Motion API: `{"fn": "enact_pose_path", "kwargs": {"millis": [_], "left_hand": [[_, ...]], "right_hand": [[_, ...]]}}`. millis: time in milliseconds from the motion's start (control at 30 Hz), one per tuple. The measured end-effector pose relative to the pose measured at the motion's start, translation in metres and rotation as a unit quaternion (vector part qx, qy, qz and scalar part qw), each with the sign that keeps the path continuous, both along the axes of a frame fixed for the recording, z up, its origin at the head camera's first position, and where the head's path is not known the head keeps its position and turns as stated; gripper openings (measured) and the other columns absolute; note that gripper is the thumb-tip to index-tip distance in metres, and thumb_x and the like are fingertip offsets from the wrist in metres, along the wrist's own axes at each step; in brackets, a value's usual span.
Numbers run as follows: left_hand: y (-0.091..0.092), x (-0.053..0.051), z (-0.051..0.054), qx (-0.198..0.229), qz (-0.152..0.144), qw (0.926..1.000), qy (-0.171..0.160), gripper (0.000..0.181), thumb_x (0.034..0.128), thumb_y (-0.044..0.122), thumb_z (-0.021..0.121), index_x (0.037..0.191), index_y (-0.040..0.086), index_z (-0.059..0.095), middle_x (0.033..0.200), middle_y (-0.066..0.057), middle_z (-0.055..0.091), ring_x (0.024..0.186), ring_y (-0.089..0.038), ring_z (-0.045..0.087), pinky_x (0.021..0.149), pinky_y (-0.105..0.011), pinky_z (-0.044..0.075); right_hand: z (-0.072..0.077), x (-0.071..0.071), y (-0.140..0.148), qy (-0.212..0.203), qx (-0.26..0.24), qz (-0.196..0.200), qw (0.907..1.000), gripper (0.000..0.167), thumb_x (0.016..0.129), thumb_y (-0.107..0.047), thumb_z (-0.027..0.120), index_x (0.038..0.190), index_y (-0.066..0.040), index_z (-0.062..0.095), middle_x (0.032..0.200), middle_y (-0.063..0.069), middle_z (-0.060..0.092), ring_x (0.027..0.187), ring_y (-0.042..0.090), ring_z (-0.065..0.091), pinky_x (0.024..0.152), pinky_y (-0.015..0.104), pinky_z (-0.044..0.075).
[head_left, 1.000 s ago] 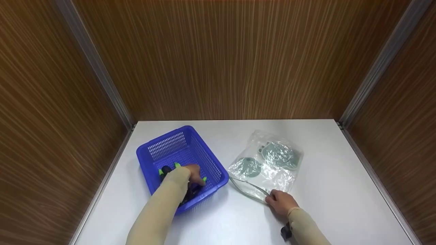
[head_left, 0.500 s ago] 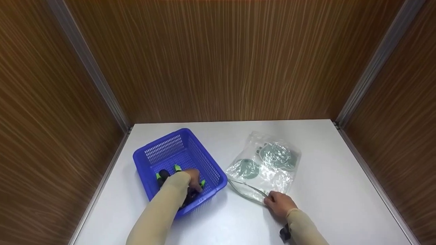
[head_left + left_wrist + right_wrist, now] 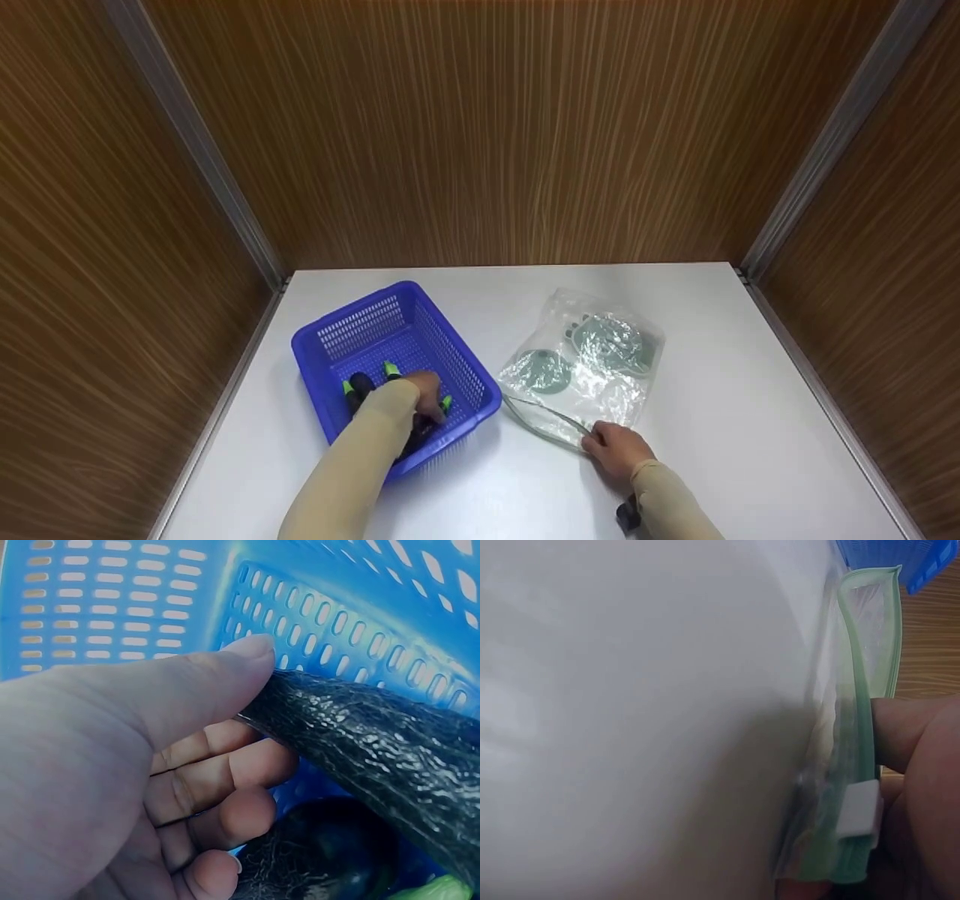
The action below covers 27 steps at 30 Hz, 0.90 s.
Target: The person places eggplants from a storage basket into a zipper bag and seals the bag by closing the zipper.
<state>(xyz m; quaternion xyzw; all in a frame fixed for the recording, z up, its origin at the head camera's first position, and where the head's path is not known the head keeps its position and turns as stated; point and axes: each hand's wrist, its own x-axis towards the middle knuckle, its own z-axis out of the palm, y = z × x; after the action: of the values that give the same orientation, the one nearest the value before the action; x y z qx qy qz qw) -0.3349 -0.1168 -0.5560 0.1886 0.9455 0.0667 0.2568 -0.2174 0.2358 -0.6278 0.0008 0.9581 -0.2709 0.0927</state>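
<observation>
Inside the blue basket (image 3: 465,341), my left hand (image 3: 427,394) is among dark objects with green ends. In the left wrist view my left hand (image 3: 172,765) pinches the end of a long dark wrinkled object (image 3: 375,742) between thumb and fingers; a rounder dark one (image 3: 322,847) lies below it. My right hand (image 3: 619,450) grips the edge of a clear plastic bag (image 3: 592,360) with green prints, whose mouth gapes. The right wrist view has my right hand (image 3: 926,772) beside the bag's white slider (image 3: 858,810) on its green rim (image 3: 862,690).
The basket stands on the left of the white table (image 3: 750,420), its right corner close to the bag's mouth. Wood-patterned panels (image 3: 487,135) rise behind and on both sides. A black item (image 3: 628,514) is at my right wrist.
Against the earliest frame, the basket and bag appear slightly shifted left with the whole view. Both hands keep about the same places and holds.
</observation>
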Motion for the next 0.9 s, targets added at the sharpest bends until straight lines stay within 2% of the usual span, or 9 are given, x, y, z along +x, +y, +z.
{"fn": "enact_pose_path", "kwargs": {"millis": [100,233,333,467,567,700,900], "left_hand": [[-0.001,0.001,0.003,0.004,-0.011,0.9999,0.010,0.032,0.0718,0.031,0.085,0.061,0.013,0.060,0.060,0.005,0.052,0.061,-0.012,0.048,0.070,-0.029,0.050],[-0.004,0.000,-0.001,0.017,-0.008,0.9998,0.003,0.044,0.0728,0.031,0.084,0.054,0.017,0.047,0.053,0.007,0.043,0.054,-0.011,0.039,0.055,-0.026,0.039],[-0.006,0.001,-0.002,0.033,0.021,0.9990,-0.018,0.040,0.0741,0.029,0.083,0.055,0.016,0.050,0.054,0.006,0.046,0.052,-0.011,0.041,0.051,-0.026,0.036],[-0.009,0.006,0.001,0.051,0.073,0.9951,-0.042,0.028,0.0753,0.027,0.082,0.065,0.014,0.059,0.062,0.003,0.053,0.056,-0.013,0.048,0.051,-0.028,0.041],[-0.011,0.006,0.002,0.054,0.073,0.9951,-0.039,0.029,0.0762,0.026,0.081,0.067,0.014,0.056,0.063,0.003,0.051,0.058,-0.013,0.046,0.052,-0.028,0.040],[-0.012,0.007,0.005,0.056,0.060,0.9962,-0.028,0.033,0.0772,0.027,0.080,0.066,0.015,0.051,0.064,0.004,0.046,0.060,-0.014,0.042,0.053,-0.029,0.036],[-0.015,0.010,0.010,0.086,0.063,0.9941,-0.022,0.032,0.0785,0.027,0.079,0.069,0.014,0.050,0.065,0.004,0.045,0.059,-0.014,0.041,0.052,-0.031,0.035]], "right_hand": [[0.000,0.000,0.000,0.001,0.001,0.003,1.0000,0.025,0.091,-0.027,0.062,0.071,-0.017,0.051,0.064,-0.004,0.048,0.061,0.015,0.045,0.060,0.034,0.038],[0.000,0.000,0.000,0.001,0.004,0.002,1.0000,0.025,0.091,-0.027,0.062,0.072,-0.017,0.051,0.065,-0.004,0.049,0.062,0.015,0.045,0.061,0.035,0.038],[-0.001,-0.001,0.000,0.000,0.006,0.002,1.0000,0.024,0.091,-0.027,0.061,0.072,-0.017,0.051,0.065,-0.003,0.049,0.062,0.016,0.046,0.062,0.036,0.039],[-0.003,0.000,0.000,-0.003,0.007,0.001,1.0000,0.023,0.091,-0.027,0.061,0.073,-0.017,0.052,0.066,-0.003,0.049,0.063,0.016,0.046,0.062,0.036,0.039],[-0.003,0.000,0.000,-0.002,0.009,0.003,1.0000,0.024,0.091,-0.027,0.061,0.073,-0.017,0.051,0.066,-0.003,0.049,0.063,0.016,0.046,0.062,0.036,0.039],[-0.003,-0.001,0.000,0.000,0.008,0.009,0.9999,0.022,0.092,-0.027,0.061,0.074,-0.017,0.052,0.066,-0.003,0.050,0.064,0.017,0.046,0.062,0.037,0.039],[-0.003,-0.002,0.001,0.012,0.004,0.024,0.9996,0.018,0.093,-0.026,0.062,0.078,-0.018,0.054,0.069,-0.004,0.052,0.066,0.017,0.048,0.065,0.040,0.042]]}}
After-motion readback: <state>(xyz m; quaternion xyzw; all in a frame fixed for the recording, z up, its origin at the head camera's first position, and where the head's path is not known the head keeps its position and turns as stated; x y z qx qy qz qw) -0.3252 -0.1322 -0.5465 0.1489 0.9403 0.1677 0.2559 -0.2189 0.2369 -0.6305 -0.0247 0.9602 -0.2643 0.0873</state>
